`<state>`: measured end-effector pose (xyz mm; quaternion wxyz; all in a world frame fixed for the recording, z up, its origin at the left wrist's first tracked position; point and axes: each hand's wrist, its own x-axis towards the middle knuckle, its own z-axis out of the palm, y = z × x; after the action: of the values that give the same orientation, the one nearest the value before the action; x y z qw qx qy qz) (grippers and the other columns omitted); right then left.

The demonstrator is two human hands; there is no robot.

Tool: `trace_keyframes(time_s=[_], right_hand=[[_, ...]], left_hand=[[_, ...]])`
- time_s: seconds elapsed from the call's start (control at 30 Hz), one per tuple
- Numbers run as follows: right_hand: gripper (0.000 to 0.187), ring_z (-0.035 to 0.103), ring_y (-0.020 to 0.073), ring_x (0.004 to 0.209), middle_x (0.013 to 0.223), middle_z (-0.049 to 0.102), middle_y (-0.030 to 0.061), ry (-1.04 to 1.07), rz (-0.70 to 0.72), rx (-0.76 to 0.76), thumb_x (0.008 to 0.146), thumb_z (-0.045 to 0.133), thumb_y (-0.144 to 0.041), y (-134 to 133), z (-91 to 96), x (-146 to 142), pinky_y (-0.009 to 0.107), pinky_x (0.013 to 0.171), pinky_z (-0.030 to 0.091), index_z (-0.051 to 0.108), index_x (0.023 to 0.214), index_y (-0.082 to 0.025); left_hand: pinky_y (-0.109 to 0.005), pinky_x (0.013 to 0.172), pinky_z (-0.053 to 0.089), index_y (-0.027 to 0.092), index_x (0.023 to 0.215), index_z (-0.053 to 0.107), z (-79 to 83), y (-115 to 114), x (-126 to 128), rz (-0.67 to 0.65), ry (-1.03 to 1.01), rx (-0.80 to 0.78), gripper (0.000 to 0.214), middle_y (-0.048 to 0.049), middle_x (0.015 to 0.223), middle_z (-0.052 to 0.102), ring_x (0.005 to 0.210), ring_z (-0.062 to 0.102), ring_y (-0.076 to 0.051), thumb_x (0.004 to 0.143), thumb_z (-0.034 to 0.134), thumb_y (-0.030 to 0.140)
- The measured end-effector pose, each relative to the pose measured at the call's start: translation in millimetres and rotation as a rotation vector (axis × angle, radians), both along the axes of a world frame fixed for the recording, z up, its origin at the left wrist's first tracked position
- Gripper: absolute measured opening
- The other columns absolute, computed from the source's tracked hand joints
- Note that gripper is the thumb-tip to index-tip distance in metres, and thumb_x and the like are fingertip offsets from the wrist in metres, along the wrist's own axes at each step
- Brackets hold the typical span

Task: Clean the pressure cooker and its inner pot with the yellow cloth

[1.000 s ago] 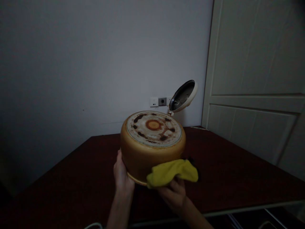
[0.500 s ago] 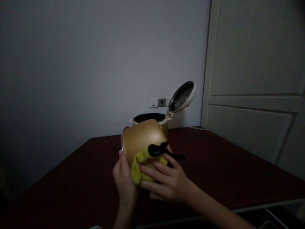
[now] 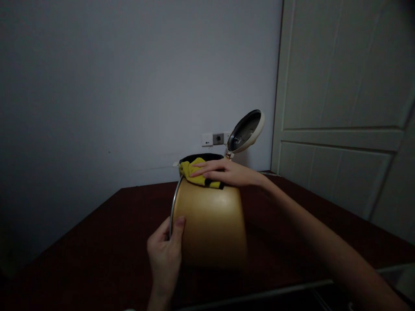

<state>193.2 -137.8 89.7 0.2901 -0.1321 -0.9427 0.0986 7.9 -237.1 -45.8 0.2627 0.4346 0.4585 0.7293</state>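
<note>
I hold a gold-coloured inner cooking pot point(image 3: 210, 226) on its side above a dark red table point(image 3: 97, 246), its rim facing left. My left hand point(image 3: 165, 255) grips the rim at the lower left, thumb on the outer wall. My right hand point(image 3: 227, 172) lies flat on the pot's upper side, fingers together, pressing a yellow cloth point(image 3: 197, 172) with a black edge against it. Behind the pot stands a rice cooker point(image 3: 201, 159), its lid point(image 3: 245, 130) swung up.
A plain grey wall with a socket plate point(image 3: 214, 139) rises behind the table. A white panelled door point(image 3: 343, 108) fills the right side. A pale rail point(image 3: 292, 288) runs along the table's near edge at the lower right. The room is dim.
The pot has turned from base-up onto its side, rim to the left. My right hand with the cloth has slid from the pot's lower front up to its top side.
</note>
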Motion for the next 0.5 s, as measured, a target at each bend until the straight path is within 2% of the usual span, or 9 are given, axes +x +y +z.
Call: trace_keyframes(time_s=[0.1,0.23,0.3,0.4,0.5], right_hand=[[0.036,0.048,0.0166,0.12,0.128,0.056,0.0018,0.046,0.052,-0.265,0.09,0.041,-0.039,33.6,-2.8,13.6,0.037,0.105,0.032,0.062,0.115,-0.022],[0.041,0.06,0.0204,0.102,0.107,0.068,0.0042,0.427,-0.027,-0.617,0.083,0.049,-0.047,53.5,-36.6,24.2,0.039,0.093,0.045,0.064,0.108,-0.017],[0.042,0.061,0.0208,0.1,0.101,0.07,0.002,0.646,0.013,-0.758,0.079,0.053,-0.049,50.1,-58.3,23.5,0.038,0.09,0.047,0.063,0.107,-0.019],[0.04,0.061,0.0224,0.102,0.098,0.07,0.0006,0.896,0.051,-0.902,0.077,0.055,-0.05,34.9,-87.4,19.3,0.038,0.09,0.048,0.063,0.106,-0.023],[0.042,0.058,0.0243,0.109,0.106,0.068,0.0026,1.067,-0.014,-0.929,0.079,0.052,-0.053,18.9,-113.4,16.4,0.041,0.093,0.046,0.062,0.108,-0.023]], left_hand=[[-0.021,0.049,0.046,0.015,0.084,0.068,-0.2,0.5,-10.2,-0.029,-0.164,0.006,0.04,-0.0013,0.063,0.064,0.055,0.057,-0.014,0.062,0.073,0.047],[-0.021,0.045,0.046,0.014,0.073,0.066,6.7,3.3,-19.0,0.02,-0.454,-0.032,0.033,0.0011,0.056,0.062,0.041,0.051,-0.01,0.062,0.074,0.044],[-0.021,0.048,0.048,0.013,0.071,0.065,8.7,7.5,-20.9,0.056,-0.569,-0.079,0.025,0.0012,0.054,0.062,0.04,0.052,-0.009,0.069,0.069,0.038],[-0.023,0.059,0.052,0.012,0.077,0.066,5.4,17.6,-21.3,0.056,-0.686,-0.11,0.02,-0.0011,0.06,0.066,0.049,0.06,-0.011,0.081,0.057,0.029],[-0.022,0.065,0.053,0.012,0.084,0.066,-2.8,29.4,-19.6,0.039,-0.799,-0.125,0.021,-0.0015,0.065,0.068,0.054,0.062,-0.01,0.087,0.048,0.022]])
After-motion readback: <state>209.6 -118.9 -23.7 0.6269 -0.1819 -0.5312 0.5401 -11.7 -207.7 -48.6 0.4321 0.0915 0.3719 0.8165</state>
